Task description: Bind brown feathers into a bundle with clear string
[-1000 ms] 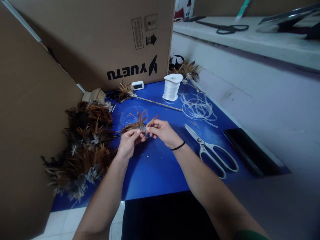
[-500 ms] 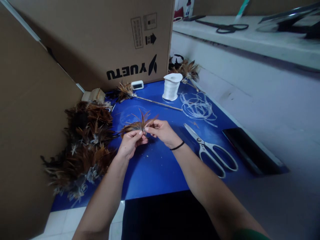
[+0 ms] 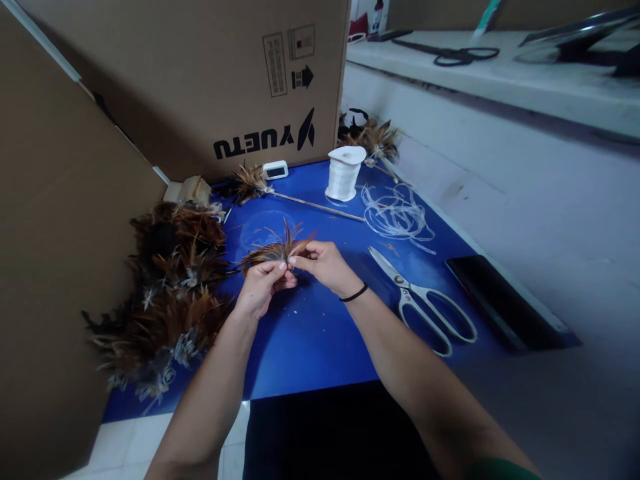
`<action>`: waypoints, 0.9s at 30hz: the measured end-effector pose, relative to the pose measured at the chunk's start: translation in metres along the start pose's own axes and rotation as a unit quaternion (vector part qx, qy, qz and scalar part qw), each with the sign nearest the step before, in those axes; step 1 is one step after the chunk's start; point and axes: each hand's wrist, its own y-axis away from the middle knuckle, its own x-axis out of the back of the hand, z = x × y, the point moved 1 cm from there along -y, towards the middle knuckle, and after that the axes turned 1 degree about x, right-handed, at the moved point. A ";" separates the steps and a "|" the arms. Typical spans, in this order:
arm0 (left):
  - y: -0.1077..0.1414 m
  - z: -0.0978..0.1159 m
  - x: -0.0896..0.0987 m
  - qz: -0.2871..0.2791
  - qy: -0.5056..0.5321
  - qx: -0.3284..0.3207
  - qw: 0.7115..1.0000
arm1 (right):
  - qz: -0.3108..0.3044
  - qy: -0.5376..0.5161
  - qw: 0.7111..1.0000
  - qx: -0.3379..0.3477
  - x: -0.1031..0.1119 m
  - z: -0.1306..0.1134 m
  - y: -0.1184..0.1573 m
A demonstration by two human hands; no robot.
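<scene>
A fanned bunch of brown feathers (image 3: pixel 273 252) is held above the blue table (image 3: pixel 310 360), its tips pointing away from me. My left hand (image 3: pixel 263 287) pinches the base of the bunch between thumb and fingers. Pressed against the same base from the other side is my right hand (image 3: pixel 320 263), its thumb and forefinger closed. Whether a thin strip lies between the right fingertips is too small to make out. To the right of that hand lie silver scissors (image 3: pixel 423 297), blades partly apart.
Feather bundles (image 3: pixel 175 287) are heaped at the left. Beyond my hands are a feather-tipped stick (image 3: pixel 320 207), a white ribbon spool (image 3: pixel 344 175), loose clear strips (image 3: pixel 397 213) and a small white display device (image 3: pixel 275 170). A black phone (image 3: pixel 505 300) lies right; a cardboard box (image 3: pixel 200 73) stands behind.
Both hands stay at the feather bunch. The right fingertips have shifted very slightly at its base; nothing else has visibly moved.
</scene>
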 end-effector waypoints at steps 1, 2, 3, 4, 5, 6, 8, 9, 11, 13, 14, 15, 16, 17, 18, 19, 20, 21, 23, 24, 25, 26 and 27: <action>0.000 0.000 0.000 0.001 -0.001 0.000 1.000 | 0.000 0.004 1.000 0.003 0.000 0.001 0.000; 0.000 0.000 0.000 0.001 -0.001 -0.001 1.000 | 0.001 0.009 1.000 0.005 0.000 0.002 0.000; 0.000 0.000 0.000 0.001 -0.002 -0.001 1.000 | 0.003 0.014 1.000 0.007 0.000 0.002 0.000; 0.000 0.000 0.000 0.001 -0.003 -0.002 1.000 | 0.005 0.018 1.000 0.008 -0.001 0.003 0.000; 0.000 0.000 0.000 0.001 -0.003 -0.004 1.000 | 0.006 0.022 1.000 0.010 -0.001 0.003 0.000; 0.000 -0.001 0.001 0.001 -0.004 -0.008 1.000 | 0.006 0.027 1.000 0.011 -0.001 0.003 0.000; -0.001 0.000 0.002 0.005 -0.001 -0.022 1.000 | 0.007 0.047 0.999 0.015 -0.001 0.003 0.000; -0.001 0.000 0.002 0.009 0.002 -0.033 0.999 | 0.009 0.061 0.998 0.016 0.000 0.003 0.000; -0.002 0.002 0.004 0.020 0.013 -0.058 0.998 | 0.022 0.098 0.995 0.018 0.004 0.004 -0.001; -0.002 0.004 0.006 0.037 0.026 -0.081 0.996 | 0.038 0.163 0.986 0.016 0.008 0.005 -0.001; -0.003 0.005 0.007 0.048 0.032 -0.091 0.994 | 0.042 0.210 0.977 0.012 0.010 0.006 -0.001; -0.003 0.006 0.008 0.059 0.039 -0.100 0.993 | 0.042 0.263 0.964 0.008 0.012 0.008 -0.001; -0.004 0.007 0.009 0.069 0.046 -0.108 0.991 | 0.037 0.314 0.949 0.004 0.013 0.009 0.000; -0.004 0.008 0.010 0.079 0.054 -0.115 0.989 | 0.025 0.357 0.934 0.002 0.012 0.010 0.000; -0.005 0.009 0.010 0.087 0.061 -0.123 0.987 | 0.007 0.390 0.921 0.000 0.012 0.011 0.001; -0.005 0.010 0.011 0.094 0.068 -0.129 0.985 | -0.015 0.414 0.910 0.000 0.010 0.012 0.002; -0.006 0.011 0.012 0.100 0.075 -0.133 0.983 | -0.036 0.434 0.900 0.000 0.008 0.013 0.003; -0.006 0.011 0.012 0.103 0.081 -0.136 0.982 | -0.053 0.453 0.890 -0.001 0.006 0.014 0.004; -0.006 0.013 0.012 0.106 0.091 -0.137 0.981 | -0.073 0.494 0.867 -0.006 0.003 0.015 0.006; -0.006 0.013 0.012 0.106 0.095 -0.135 0.981 | -0.075 0.511 0.856 -0.010 0.003 0.015 0.006; -0.005 0.014 0.012 0.106 0.097 -0.133 0.981 | -0.075 0.523 0.849 -0.013 0.002 0.015 0.007; -0.005 0.014 0.012 0.108 0.100 -0.129 0.981 | -0.072 0.526 0.847 -0.014 0.002 0.015 0.007; -0.005 0.015 0.012 0.111 0.101 -0.125 0.981 | -0.067 0.520 0.851 -0.011 0.002 0.014 0.007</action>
